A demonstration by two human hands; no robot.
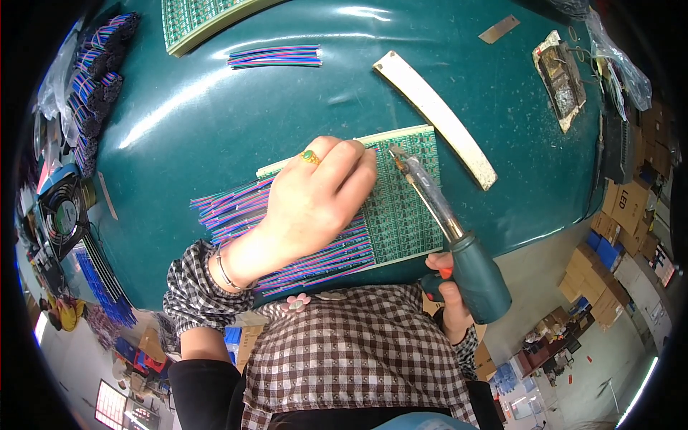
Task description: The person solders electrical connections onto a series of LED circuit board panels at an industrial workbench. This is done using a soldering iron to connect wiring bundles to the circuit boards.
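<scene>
My right hand (451, 302) is wrapped round the dark green handle of a soldering gun (481, 279), a finger by its red trigger. The gun's tip touches or hovers just over a green circuit board panel (401, 215); I cannot tell which. Over the same panel my left hand (315, 193) is closed, fingers curled and tips mostly hidden. A bit of coloured wire shows at its fingertips, by the gun's tip. Rows of blue, pink and black wires (322, 258) stretch leftward from the panel, partly under my left hand and forearm.
Beyond the panel lie a loose wire bundle (275, 56) and a stack of boards (208, 18). A curved white strip (437, 118) is to the right, with a grimy solder-specked tray (560, 80) farther off. Tied wire bundles (93, 93) and a small fan (64, 213) line the left edge.
</scene>
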